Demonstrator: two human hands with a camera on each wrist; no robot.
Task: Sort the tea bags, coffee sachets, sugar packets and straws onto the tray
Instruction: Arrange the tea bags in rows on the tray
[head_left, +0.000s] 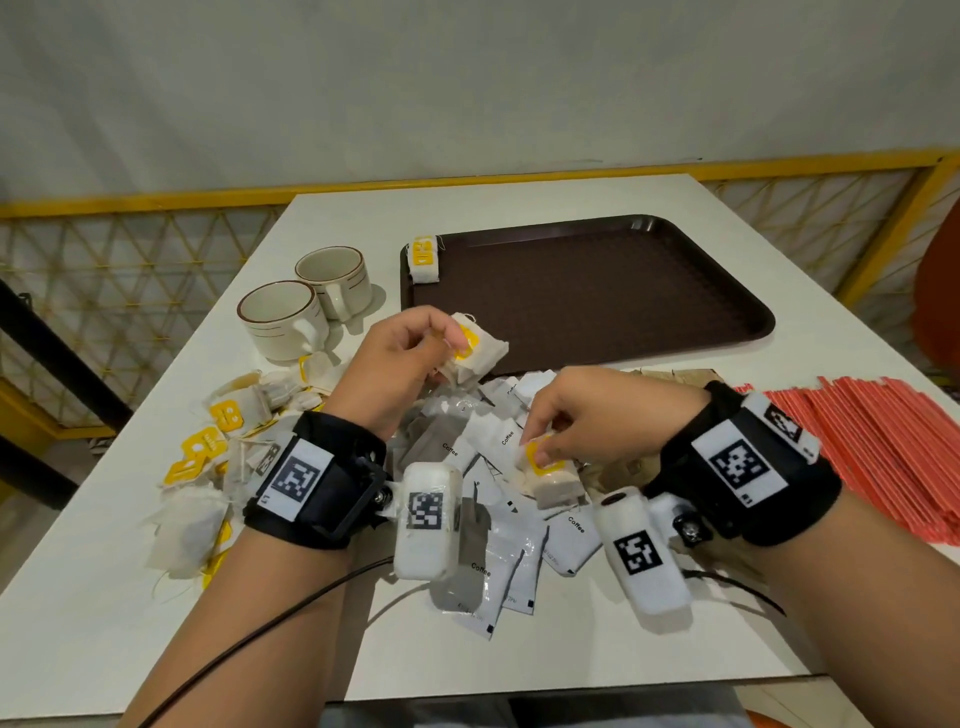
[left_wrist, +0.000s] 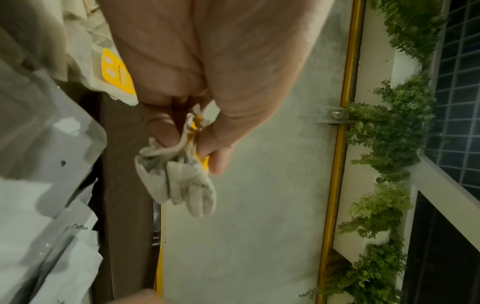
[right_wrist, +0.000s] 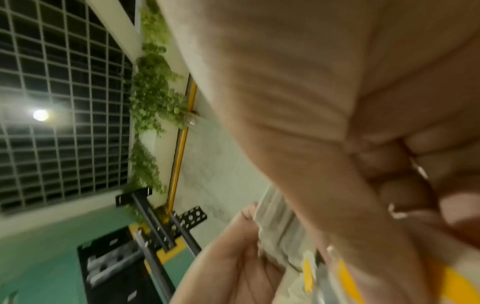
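The right hand (head_left: 576, 415) pinches a tea bag (head_left: 548, 470) just above the coffee sachets (head_left: 498, 551); beyond it the left hand (head_left: 400, 364) grips another tea bag (head_left: 475, 348) (crumpled). Step: gathering tea bags. Next, I judge, carry both past the fingertips to the tray (head_left: 597, 291), beside the tea bag on the tray (head_left: 425, 259). The white table (head_left: 104, 597) meets a yellow-railed wall.

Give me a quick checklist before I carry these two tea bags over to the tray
1. Left hand grips a white tea bag with yellow tag: ok.
2. Right hand pinches a second yellow-tagged tea bag: ok.
3. Dark brown plastic tray has free space: ok.
4. Tea bags' spot is marked by the bag at the tray's far left corner: ok.
5. Strings free of the pile: cannot tell.
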